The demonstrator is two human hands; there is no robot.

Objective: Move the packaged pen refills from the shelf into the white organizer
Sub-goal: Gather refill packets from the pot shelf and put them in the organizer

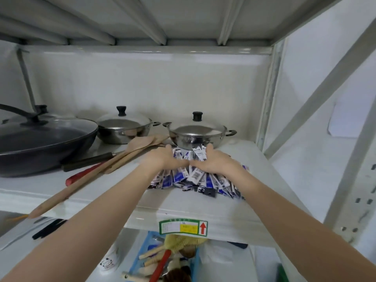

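A heap of blue-and-white packaged pen refills lies on the white metal shelf, right of centre. My left hand and my right hand rest side by side on top of the heap, thumbs touching, fingers curled over its far side. Several packets stick up between my fingers near the right hand. No white organizer is in view.
Just behind the heap stands a lidded steel pot; a second pot and a black wok sit to the left. Wooden spatulas and a red-handled tool lie left of my hands. A blue basket of brushes sits below.
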